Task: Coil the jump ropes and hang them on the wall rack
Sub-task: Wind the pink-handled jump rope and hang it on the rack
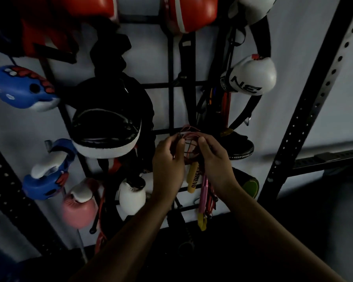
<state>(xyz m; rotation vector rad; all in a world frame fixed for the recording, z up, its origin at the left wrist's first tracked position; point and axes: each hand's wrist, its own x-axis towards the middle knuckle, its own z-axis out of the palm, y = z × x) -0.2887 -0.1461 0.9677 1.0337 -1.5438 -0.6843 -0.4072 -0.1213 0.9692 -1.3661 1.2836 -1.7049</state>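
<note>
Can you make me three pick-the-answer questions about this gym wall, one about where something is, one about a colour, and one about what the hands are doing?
1. Where is the pink boxing glove?
A. top right of the rack
B. lower left of the rack
C. on the floor

2. What colour is the rope handle hanging between the hands?
A. yellow
B. green
C. white

3. What are the left hand and right hand doing?
A. hanging loose
B. holding a white glove
C. holding the red rope coils

Answers:
1 B, it hangs low on the left, under the blue headgear.
2 A, it is yellow with dark lettering.
3 C, both hands' fingers curl round the coils at the rack.
</note>
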